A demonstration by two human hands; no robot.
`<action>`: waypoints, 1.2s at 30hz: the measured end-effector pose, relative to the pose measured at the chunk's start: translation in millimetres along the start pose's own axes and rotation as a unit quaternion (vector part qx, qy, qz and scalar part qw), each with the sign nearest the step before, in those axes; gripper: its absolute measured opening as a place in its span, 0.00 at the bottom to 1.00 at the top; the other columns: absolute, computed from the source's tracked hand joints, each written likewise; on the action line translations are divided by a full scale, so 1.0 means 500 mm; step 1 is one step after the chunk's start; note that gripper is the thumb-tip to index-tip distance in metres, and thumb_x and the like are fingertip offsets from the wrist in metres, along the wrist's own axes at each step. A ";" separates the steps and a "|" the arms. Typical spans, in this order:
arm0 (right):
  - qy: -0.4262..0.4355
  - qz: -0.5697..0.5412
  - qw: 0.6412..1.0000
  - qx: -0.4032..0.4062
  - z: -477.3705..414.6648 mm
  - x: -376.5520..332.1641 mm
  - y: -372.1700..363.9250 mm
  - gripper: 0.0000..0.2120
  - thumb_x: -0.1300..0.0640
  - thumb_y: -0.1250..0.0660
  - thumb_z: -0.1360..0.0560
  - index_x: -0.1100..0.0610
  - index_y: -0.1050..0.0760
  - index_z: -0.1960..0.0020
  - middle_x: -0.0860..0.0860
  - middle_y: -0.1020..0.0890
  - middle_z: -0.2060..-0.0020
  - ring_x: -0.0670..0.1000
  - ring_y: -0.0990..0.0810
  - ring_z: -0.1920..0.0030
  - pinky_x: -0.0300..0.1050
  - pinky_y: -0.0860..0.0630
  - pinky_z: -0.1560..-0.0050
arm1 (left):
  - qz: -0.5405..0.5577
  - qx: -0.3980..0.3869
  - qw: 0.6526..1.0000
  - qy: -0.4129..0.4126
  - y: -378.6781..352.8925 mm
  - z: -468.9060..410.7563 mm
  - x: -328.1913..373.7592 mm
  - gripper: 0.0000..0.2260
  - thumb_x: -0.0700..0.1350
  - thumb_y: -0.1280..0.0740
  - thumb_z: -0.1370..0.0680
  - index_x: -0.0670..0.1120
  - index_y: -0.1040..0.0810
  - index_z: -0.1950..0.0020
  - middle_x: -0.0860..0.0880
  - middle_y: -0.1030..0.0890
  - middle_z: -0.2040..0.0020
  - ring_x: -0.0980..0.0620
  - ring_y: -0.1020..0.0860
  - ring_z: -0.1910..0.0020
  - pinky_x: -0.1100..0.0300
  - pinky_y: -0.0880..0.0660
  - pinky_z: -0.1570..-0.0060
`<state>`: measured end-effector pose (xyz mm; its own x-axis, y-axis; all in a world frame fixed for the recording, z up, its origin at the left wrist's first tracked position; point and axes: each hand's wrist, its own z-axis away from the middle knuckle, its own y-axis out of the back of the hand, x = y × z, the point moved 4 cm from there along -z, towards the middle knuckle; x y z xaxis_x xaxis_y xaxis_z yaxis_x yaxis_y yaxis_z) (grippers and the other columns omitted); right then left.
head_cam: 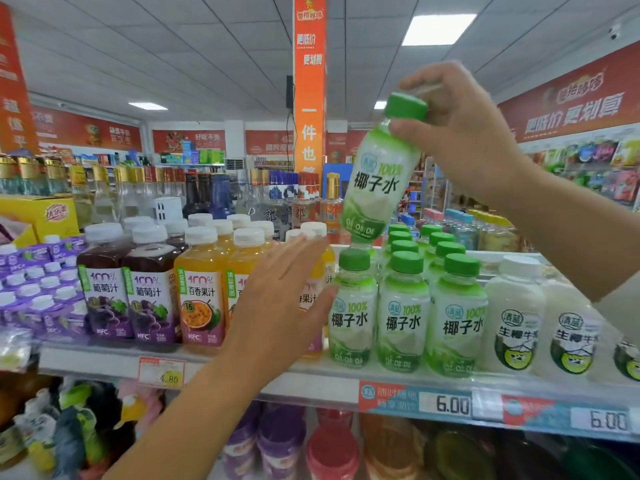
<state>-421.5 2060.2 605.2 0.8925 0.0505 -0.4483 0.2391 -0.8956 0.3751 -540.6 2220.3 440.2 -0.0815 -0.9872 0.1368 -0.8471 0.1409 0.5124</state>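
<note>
My right hand [460, 133] grips a coconut water bottle [377, 181] by its green cap and neck, holding it tilted above the shelf. Its base hangs just over the leftmost bottle of a row of green-capped coconut water bottles [403, 306] standing on the shelf [311, 379]. My left hand [287, 292] is flat with straight fingers, reaching in front of the orange passion fruit juice bottles [201, 289]. Its fingertips lie close to the leftmost coconut water bottle [351, 306]; contact is unclear.
Purple grape juice bottles [128, 299] stand left of the orange ones, with purple cartons [38, 289] further left. White coconut milk bottles [516, 317] stand at the right. Liquor bottles [207, 195] line the back. Price tags [446, 405] run along the shelf edge, with more drinks below.
</note>
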 end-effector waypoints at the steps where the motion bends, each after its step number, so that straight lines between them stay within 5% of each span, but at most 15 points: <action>1: 0.007 -0.016 1.000 0.021 0.015 -0.017 0.003 0.14 0.57 0.30 0.24 0.51 0.29 0.42 0.47 0.17 0.49 0.46 0.17 0.50 0.39 0.20 0.51 | 0.038 0.005 0.999 0.036 0.009 0.013 0.003 0.25 0.62 0.41 0.20 0.60 0.39 0.24 0.67 0.39 0.30 0.77 0.53 0.30 0.75 0.57 0.29; 5: -0.030 -0.132 0.991 -0.008 0.096 -0.055 -0.033 0.09 0.59 0.30 0.24 0.52 0.27 0.47 0.53 0.15 0.51 0.52 0.15 0.53 0.43 0.19 0.56 | 0.315 -0.069 0.934 0.151 0.031 0.078 0.024 0.36 0.68 0.33 0.29 0.69 0.45 0.25 0.75 0.37 0.31 0.72 0.35 0.32 0.67 0.34 0.36; 8: -0.107 -0.201 0.972 -0.048 0.176 -0.049 -0.095 0.10 0.61 0.31 0.25 0.54 0.27 0.45 0.50 0.14 0.58 0.49 0.16 0.60 0.40 0.21 0.63 | 0.475 -0.154 0.841 0.208 0.038 0.140 0.041 0.43 0.56 0.24 0.30 0.68 0.48 0.24 0.78 0.29 0.38 0.73 0.26 0.40 0.65 0.25 0.44; 12: -0.183 -0.244 0.950 -0.068 0.272 -0.030 -0.181 0.11 0.61 0.31 0.26 0.57 0.25 0.44 0.56 0.15 0.57 0.48 0.17 0.61 0.40 0.22 0.64 | 0.525 -0.182 0.787 0.270 0.059 0.226 0.030 0.39 0.38 0.24 0.31 0.65 0.39 0.30 0.72 0.22 0.43 0.65 0.20 0.44 0.66 0.22 0.52; 16: -0.252 -0.286 0.923 -0.057 0.345 -0.008 -0.249 0.07 0.62 0.31 0.25 0.54 0.24 0.48 0.52 0.14 0.58 0.48 0.18 0.60 0.42 0.22 0.61 | 0.491 -0.205 0.789 0.307 0.084 0.307 0.019 0.34 0.44 0.26 0.31 0.69 0.38 0.34 0.76 0.23 0.47 0.70 0.21 0.49 0.69 0.22 0.55; 22: -0.304 -0.294 0.904 -0.060 0.428 -0.009 -0.318 0.06 0.61 0.32 0.24 0.51 0.22 0.50 0.46 0.15 0.60 0.46 0.17 0.61 0.39 0.22 0.64 | 0.502 -0.245 0.751 0.352 0.096 0.408 0.023 0.35 0.47 0.28 0.26 0.69 0.43 0.29 0.71 0.24 0.39 0.58 0.20 0.40 0.58 0.19 0.51; 27: -0.342 -0.293 0.890 -0.077 0.488 -0.014 -0.349 0.06 0.59 0.33 0.22 0.53 0.24 0.45 0.48 0.15 0.56 0.49 0.16 0.57 0.48 0.19 0.53 | 0.501 -0.257 0.734 0.379 0.104 0.471 0.020 0.39 0.49 0.26 0.26 0.69 0.47 0.25 0.64 0.24 0.33 0.51 0.21 0.38 0.46 0.20 0.44; 32: -0.359 -0.295 0.881 -0.090 0.528 -0.023 -0.369 0.06 0.56 0.34 0.21 0.49 0.25 0.45 0.51 0.15 0.54 0.52 0.16 0.55 0.50 0.19 0.52 | 0.498 -0.251 0.734 0.388 0.114 0.512 0.017 0.42 0.51 0.24 0.28 0.70 0.47 0.24 0.65 0.27 0.32 0.54 0.22 0.36 0.48 0.21 0.43; 36: -0.383 -0.257 0.885 -0.069 0.544 -0.027 -0.379 0.09 0.52 0.29 0.25 0.47 0.24 0.46 0.53 0.16 0.53 0.50 0.16 0.56 0.45 0.20 0.60 | 0.412 -0.237 0.789 0.389 0.128 0.521 0.021 0.44 0.54 0.23 0.30 0.71 0.48 0.25 0.68 0.31 0.31 0.64 0.24 0.39 0.58 0.22 0.41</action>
<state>-582.6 2109.0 319.6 0.1436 0.0739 -0.9869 0.6292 -0.7765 0.0334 -732.5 2199.5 253.6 0.0014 -0.2283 0.9736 -0.3684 0.9050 0.2128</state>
